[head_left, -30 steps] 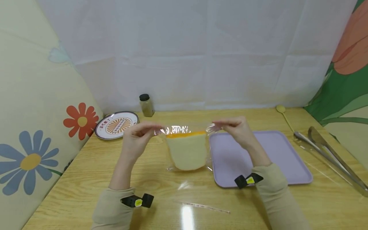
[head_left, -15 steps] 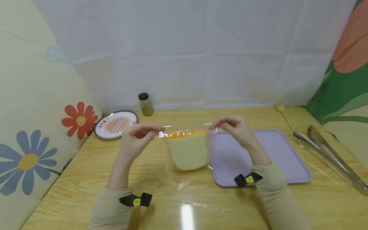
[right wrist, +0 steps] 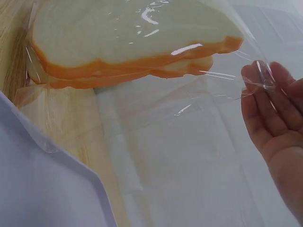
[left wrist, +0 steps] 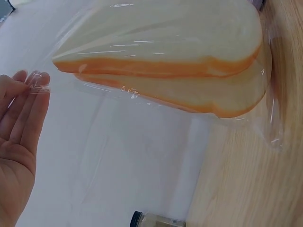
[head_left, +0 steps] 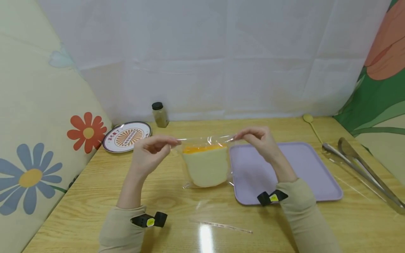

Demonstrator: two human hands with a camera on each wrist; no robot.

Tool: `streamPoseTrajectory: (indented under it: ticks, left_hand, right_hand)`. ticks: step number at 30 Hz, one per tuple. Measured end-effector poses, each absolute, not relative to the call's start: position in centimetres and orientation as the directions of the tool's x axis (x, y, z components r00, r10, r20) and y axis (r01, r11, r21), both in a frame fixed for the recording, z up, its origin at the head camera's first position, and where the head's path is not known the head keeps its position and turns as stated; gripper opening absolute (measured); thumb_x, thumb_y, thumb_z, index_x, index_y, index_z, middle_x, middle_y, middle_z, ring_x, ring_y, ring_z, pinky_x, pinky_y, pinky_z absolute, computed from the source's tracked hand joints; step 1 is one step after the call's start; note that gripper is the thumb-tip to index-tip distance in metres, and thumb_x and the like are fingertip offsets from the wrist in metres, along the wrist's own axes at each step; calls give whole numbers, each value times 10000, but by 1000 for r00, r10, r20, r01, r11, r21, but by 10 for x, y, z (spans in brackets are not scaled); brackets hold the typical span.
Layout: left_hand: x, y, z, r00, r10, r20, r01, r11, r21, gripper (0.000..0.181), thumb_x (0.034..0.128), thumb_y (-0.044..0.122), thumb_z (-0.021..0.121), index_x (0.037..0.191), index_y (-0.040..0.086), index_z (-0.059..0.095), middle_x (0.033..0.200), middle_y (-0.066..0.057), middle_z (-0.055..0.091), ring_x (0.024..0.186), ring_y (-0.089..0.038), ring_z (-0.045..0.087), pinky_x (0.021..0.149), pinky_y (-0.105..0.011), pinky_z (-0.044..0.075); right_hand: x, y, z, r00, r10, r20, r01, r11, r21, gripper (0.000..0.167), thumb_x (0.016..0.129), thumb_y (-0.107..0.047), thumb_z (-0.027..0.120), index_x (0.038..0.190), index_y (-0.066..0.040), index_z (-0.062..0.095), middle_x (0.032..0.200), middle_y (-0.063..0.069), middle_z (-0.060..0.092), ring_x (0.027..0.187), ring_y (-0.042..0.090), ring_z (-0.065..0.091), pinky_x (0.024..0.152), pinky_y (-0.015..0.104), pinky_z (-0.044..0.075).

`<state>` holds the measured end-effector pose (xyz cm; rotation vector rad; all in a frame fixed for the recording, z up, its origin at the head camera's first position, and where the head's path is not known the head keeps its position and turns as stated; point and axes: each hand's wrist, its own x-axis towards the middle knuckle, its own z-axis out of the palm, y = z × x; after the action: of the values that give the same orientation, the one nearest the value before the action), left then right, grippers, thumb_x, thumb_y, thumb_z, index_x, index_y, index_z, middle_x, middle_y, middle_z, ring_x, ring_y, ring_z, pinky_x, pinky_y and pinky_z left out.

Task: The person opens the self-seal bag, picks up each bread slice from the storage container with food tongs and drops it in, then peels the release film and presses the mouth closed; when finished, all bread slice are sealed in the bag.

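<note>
Between the two hands a clear plastic bag (head_left: pixel 207 140) is stretched by its top corners. Inside it stand slices of bread (head_left: pixel 207 167), pale with an orange-brown crust; two lie face to face in the left wrist view. My left hand (head_left: pixel 148 154) pinches the upper left corner of the bag between thumb and fingers. At the upper right corner, my right hand (head_left: pixel 259 144) pinches the film the same way. In the right wrist view the bread (right wrist: pixel 132 42) sits low in the bag, apart from the fingers (right wrist: pixel 265 104). The bag's bottom is at the wooden table.
A lilac tray (head_left: pixel 303 168) lies right of the bag, partly under the right forearm. Metal tongs (head_left: pixel 364 172) and a gold spoon (head_left: pixel 313 130) are at the far right. A patterned plate (head_left: pixel 126 137) and a black-capped jar (head_left: pixel 160 115) stand back left. A thin printed strip (head_left: pixel 226 227) lies in front.
The bag's top edge has been pulled straighter between the hands, and its crumpled glare has lessened. Both hands keep their pinch on the corners and barely move.
</note>
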<state>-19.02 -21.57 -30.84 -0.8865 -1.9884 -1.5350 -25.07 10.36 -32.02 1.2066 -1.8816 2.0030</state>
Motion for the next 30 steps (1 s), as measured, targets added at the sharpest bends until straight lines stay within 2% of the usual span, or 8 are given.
streamPoseTrajectory:
  ticks: [4, 6, 9, 12, 17, 20, 26, 30]
  left_hand:
    - [-189, -215, -308, -672, 200, 713, 740, 146, 657, 171, 845, -147, 506, 927, -136, 656, 943, 99, 722, 813, -67, 674, 563, -114, 485]
    - [-189, -213, -307, -687, 177, 705, 727, 166, 666, 142, 865, -113, 534, 939, -149, 649, 936, 119, 720, 817, -62, 680, 597, -110, 503]
    - [-189, -209, -306, -721, 121, 682, 689, 234, 686, 131, 855, -54, 625, 949, -136, 663, 907, 171, 712, 805, -34, 684, 643, -126, 537]
    - [-190, -205, -307, -735, 68, 674, 662, 283, 694, 140, 817, -41, 683, 934, -117, 680, 874, 197, 705, 778, -1, 677, 656, -138, 550]
    - [-194, -201, -309, -692, 27, 721, 708, 222, 671, 107, 771, -148, 669, 879, -144, 669, 840, 142, 715, 743, -2, 681, 633, -133, 547]
    - [-196, -199, -309, -667, 26, 745, 737, 173, 654, 115, 755, -198, 647, 866, -168, 644, 834, 112, 718, 747, -13, 687, 626, -137, 548]
    - [-196, -197, -308, -672, 17, 741, 738, 109, 666, 168, 753, -218, 630, 917, -196, 603, 847, 86, 720, 784, -40, 700, 662, -173, 567]
    - [-194, -197, -307, -700, -4, 714, 702, 175, 690, 235, 767, -186, 642, 997, -148, 618, 828, 128, 720, 766, -27, 699, 656, -176, 568]
  right_hand:
    - [-248, 102, -317, -683, -398, 613, -612, -148, -777, 220, 907, 34, 462, 893, 114, 667, 853, -144, 716, 849, 42, 678, 849, 194, 528]
    - [-246, 100, -315, -719, -391, 575, -590, -96, -802, 202, 920, 9, 514, 924, 183, 616, 841, -153, 713, 837, 38, 678, 847, 202, 536]
    - [-244, 96, -313, -777, -363, 514, -550, -4, -835, 158, 881, 10, 614, 934, 159, 620, 828, -122, 703, 797, 29, 664, 788, 209, 557]
    - [-242, 92, -312, -798, -339, 499, -548, 61, -834, 127, 830, 46, 662, 921, 128, 628, 847, 30, 696, 761, 30, 642, 721, 202, 562]
    - [-243, 90, -312, -787, -324, 525, -578, 90, -811, 102, 807, 97, 660, 897, 123, 620, 884, 261, 647, 751, 12, 629, 706, 187, 560]
    - [-244, 89, -312, -787, -309, 534, -578, 67, -813, 105, 803, 124, 648, 889, 140, 590, 875, 299, 639, 737, 12, 640, 696, 213, 571]
    - [-244, 89, -312, -802, -254, 541, -563, 17, -826, 174, 780, 161, 648, 868, 137, 501, 853, 353, 637, 699, 28, 667, 653, 263, 584]
    - [-245, 90, -311, -812, -247, 528, -543, -7, -839, 199, 793, 177, 620, 891, 139, 450, 880, 408, 617, 694, 19, 676, 668, 273, 591]
